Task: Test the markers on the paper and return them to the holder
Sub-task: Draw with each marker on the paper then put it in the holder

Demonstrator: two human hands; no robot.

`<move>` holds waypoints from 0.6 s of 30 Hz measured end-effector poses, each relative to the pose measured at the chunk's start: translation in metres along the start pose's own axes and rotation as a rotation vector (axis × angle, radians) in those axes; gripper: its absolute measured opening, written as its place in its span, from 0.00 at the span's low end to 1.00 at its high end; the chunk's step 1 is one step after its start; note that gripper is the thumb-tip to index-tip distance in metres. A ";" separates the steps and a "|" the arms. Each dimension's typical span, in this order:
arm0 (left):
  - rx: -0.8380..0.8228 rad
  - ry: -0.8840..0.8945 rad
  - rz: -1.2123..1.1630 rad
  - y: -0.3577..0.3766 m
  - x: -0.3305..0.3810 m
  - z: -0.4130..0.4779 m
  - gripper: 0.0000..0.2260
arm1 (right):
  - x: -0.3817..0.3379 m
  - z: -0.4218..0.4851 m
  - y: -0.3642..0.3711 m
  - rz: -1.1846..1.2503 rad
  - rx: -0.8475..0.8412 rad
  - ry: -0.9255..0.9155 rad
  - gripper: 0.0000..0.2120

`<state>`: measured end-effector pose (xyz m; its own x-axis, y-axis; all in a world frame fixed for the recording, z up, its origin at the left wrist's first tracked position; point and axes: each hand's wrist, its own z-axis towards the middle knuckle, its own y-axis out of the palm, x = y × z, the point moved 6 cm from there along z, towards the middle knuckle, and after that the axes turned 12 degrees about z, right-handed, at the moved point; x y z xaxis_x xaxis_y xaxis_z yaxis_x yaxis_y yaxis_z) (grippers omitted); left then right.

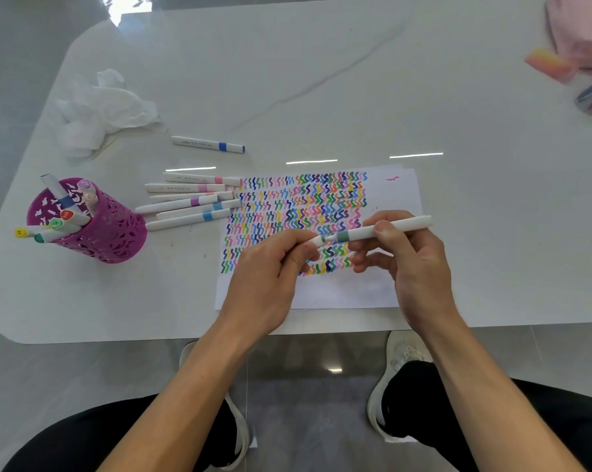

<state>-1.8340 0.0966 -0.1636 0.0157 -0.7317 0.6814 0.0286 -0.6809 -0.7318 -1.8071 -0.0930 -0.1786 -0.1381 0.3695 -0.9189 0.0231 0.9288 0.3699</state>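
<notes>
Marker (372, 231) with the grey-green band sits in your right hand (413, 264), thumb and fingers curled round its white barrel, above the lower rows of squiggles on the paper (338, 291). Its long axis runs nearly level across the view, the rear end slightly raised to your right and the tip end pointing left. Your left hand (270, 277) pinches the white cap (316, 240) at that tip end. Whether the cap is seated or just off cannot be told.

To your left the purple holder (107, 233), a perforated cup, stands on the white table (355, 80), well apart from the paper. Several capped markers (66, 216) stand in it, leaning out to the left, their coloured cap ends up.

Between the holder and the paper lie six loose markers (189, 202) side by side, roughly level, some of their right ends touching the paper's edge. A blue-banded marker (207, 144) lies alone farther up the table, near a crumpled tissue (100, 110).
</notes>
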 end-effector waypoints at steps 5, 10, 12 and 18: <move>-0.023 0.050 0.085 0.002 0.004 0.000 0.08 | 0.003 -0.003 0.004 -0.093 -0.059 -0.007 0.07; -0.018 0.034 0.068 0.000 0.005 -0.001 0.09 | 0.005 -0.003 0.006 -0.087 -0.079 -0.007 0.07; -0.024 0.019 0.046 0.000 0.005 -0.001 0.08 | 0.006 -0.003 0.007 -0.071 -0.083 -0.001 0.07; -0.030 -0.009 -0.029 -0.001 0.003 -0.004 0.06 | 0.008 -0.005 0.012 0.012 -0.121 0.013 0.08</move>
<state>-1.8380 0.0953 -0.1606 0.0247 -0.7115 0.7023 -0.0003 -0.7025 -0.7117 -1.8127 -0.0792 -0.1804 -0.1517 0.3794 -0.9127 -0.0943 0.9136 0.3955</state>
